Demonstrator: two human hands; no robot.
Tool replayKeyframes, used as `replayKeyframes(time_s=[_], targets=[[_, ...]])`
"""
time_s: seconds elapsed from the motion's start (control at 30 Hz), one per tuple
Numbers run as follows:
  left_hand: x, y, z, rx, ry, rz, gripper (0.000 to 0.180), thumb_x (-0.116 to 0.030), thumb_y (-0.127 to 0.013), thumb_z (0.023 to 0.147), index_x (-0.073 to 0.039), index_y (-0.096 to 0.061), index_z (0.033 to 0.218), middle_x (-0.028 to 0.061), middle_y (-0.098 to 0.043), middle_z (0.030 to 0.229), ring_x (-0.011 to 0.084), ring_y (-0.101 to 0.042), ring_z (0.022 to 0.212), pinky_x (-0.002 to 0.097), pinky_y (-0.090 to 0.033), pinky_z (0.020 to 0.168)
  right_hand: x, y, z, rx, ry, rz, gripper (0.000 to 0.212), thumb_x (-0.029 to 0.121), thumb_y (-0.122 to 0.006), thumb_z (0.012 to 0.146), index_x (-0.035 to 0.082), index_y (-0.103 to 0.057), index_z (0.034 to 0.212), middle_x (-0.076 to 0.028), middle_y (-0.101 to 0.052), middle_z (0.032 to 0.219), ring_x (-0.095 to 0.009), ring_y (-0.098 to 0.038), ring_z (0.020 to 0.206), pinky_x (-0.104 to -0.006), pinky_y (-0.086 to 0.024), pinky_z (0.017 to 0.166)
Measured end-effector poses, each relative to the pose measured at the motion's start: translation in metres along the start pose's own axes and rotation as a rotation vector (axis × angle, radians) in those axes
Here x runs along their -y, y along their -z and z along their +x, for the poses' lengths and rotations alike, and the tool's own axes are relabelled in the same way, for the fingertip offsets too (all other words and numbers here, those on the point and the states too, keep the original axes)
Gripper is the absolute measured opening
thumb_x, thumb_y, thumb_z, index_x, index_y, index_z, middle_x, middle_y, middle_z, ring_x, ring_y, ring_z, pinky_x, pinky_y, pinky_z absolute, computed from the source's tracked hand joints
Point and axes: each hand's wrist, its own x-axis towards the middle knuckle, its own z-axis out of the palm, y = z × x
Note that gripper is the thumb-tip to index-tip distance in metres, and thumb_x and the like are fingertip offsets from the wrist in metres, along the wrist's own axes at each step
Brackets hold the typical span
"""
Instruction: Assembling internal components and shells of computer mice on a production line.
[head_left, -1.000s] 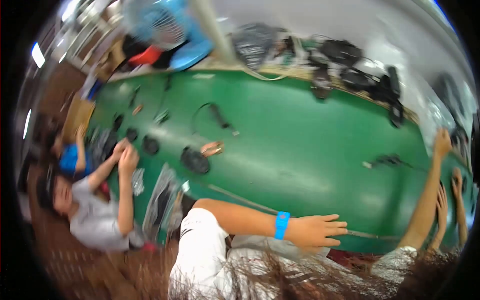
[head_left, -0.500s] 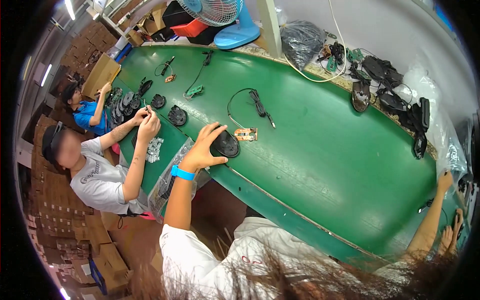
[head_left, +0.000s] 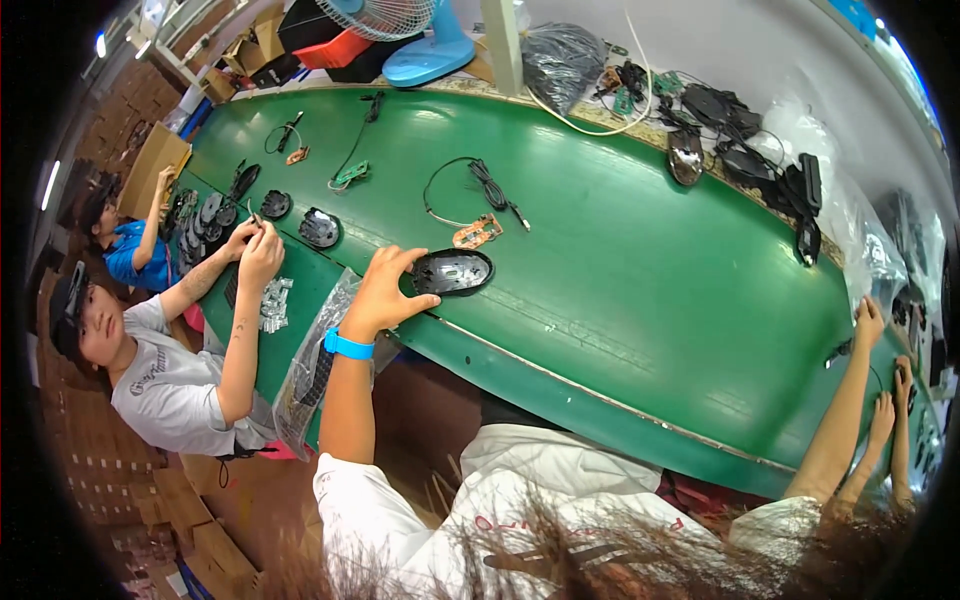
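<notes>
left hand (head_left: 378,300) reaches forward, blue wristband (head_left: 350,344) on; thumb and fingers curve around the left end of a black mouse shell (head_left: 455,274), holding it hollow side up near the front edge of the green surface (head_left: 640,290). right arm extends far right; right hand (head_left: 868,318) is at a clear bag (head_left: 875,260), cannot tell whether gripping. circuit board (head_left: 477,231) with cable (head_left: 487,182) lies just beyond shell. blue fan (head_left: 432,60) stands behind; co-worker (head_left: 180,385) in grey at left, forearms raised.
</notes>
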Motion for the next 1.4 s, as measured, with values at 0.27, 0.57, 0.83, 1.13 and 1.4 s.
replayKeyframes(time_s=[0.27, 0.57, 0.83, 1.13, 1.4], targets=[[-0.097, -0.051, 0.017, -0.044, -0.410, -0.173, 0.065, -0.026, -0.091, 0.064, 0.000, -0.066, 0.118, 0.0141, -0.063, 0.107, 0.0320, -0.063, 0.102, 0.0425, -0.054, 0.088, 0.231, -0.057, -0.277, 0.310, 0.265, 0.272, 0.030, 0.005, -0.068, 0.098, 0.005, -0.071, 0.127, -0.004, -0.072, 0.102, -0.013, -0.067, 0.089, -0.0280, -0.055, 0.079], [-0.226, -0.143, 0.083, 0.038, -0.832, -0.036, 0.068, -0.028, -0.091, 0.066, -0.003, -0.064, 0.123, 0.0165, -0.062, 0.119, 0.0382, -0.057, 0.121, 0.0498, -0.048, 0.102, 0.320, -0.111, -0.368, 0.437, 0.974, 0.080, 0.028, -0.001, -0.073, 0.079, 0.010, -0.075, 0.104, -0.008, -0.071, 0.096, -0.028, -0.068, 0.087, -0.0391, -0.058, 0.076], [-0.225, -0.156, 0.085, 0.158, -0.942, -0.226, 0.073, -0.022, -0.089, 0.071, -0.005, -0.059, 0.136, 0.0152, -0.061, 0.132, 0.0397, -0.052, 0.130, 0.0508, -0.043, 0.110, 0.290, -0.097, -0.353, 0.664, 0.699, 0.103, 0.026, 0.003, -0.078, 0.080, 0.009, -0.076, 0.106, -0.010, -0.070, 0.098, -0.027, -0.068, 0.090, -0.0361, -0.056, 0.076], [-0.232, -0.163, 0.076, 0.193, -0.996, -0.277, 0.067, -0.017, -0.086, 0.073, -0.005, -0.061, 0.134, 0.0151, -0.061, 0.132, 0.0377, -0.055, 0.126, 0.0498, -0.045, 0.109, 0.339, -0.126, -0.394, 0.616, 0.873, 0.273, 0.019, 0.002, -0.078, 0.082, 0.005, -0.074, 0.101, -0.008, -0.068, 0.096, -0.028, -0.066, 0.087, -0.0365, -0.056, 0.075], [-0.232, -0.167, 0.068, 0.213, -0.999, -0.250, 0.061, -0.018, -0.084, 0.076, -0.009, -0.063, 0.132, 0.0185, -0.057, 0.135, 0.0398, -0.054, 0.126, 0.0533, -0.044, 0.108, 0.345, -0.124, -0.397, 0.733, 0.986, 0.012, 0.020, -0.002, -0.073, 0.079, 0.007, -0.073, 0.096, -0.008, -0.066, 0.099, -0.028, -0.064, 0.084, -0.0381, -0.055, 0.073]])
